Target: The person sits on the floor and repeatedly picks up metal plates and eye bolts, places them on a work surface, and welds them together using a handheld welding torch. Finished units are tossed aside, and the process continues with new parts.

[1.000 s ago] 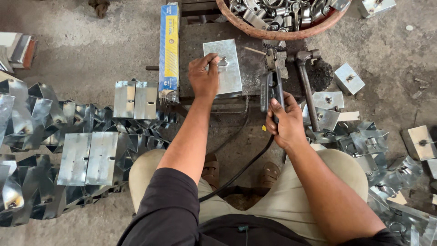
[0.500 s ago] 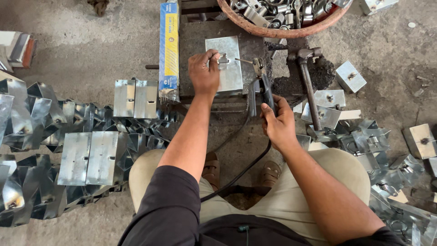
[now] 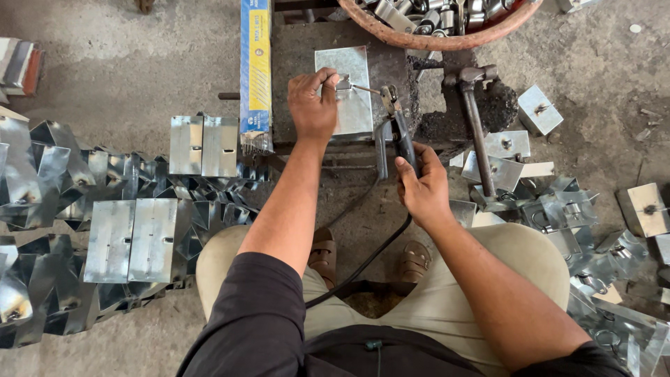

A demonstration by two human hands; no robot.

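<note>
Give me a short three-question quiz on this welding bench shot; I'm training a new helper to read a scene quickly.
1. Multiple choice: the right hand grips
A) the hammer
B) the electrode holder
C) the blue and yellow box

2. True or false: the left hand rests on the flat metal plate and pinches a small metal piece there.

3. Fill in: the round basin of metal parts sits at the ___ edge of the view.

Key: 1 B; 2 true; 3 top.
</note>
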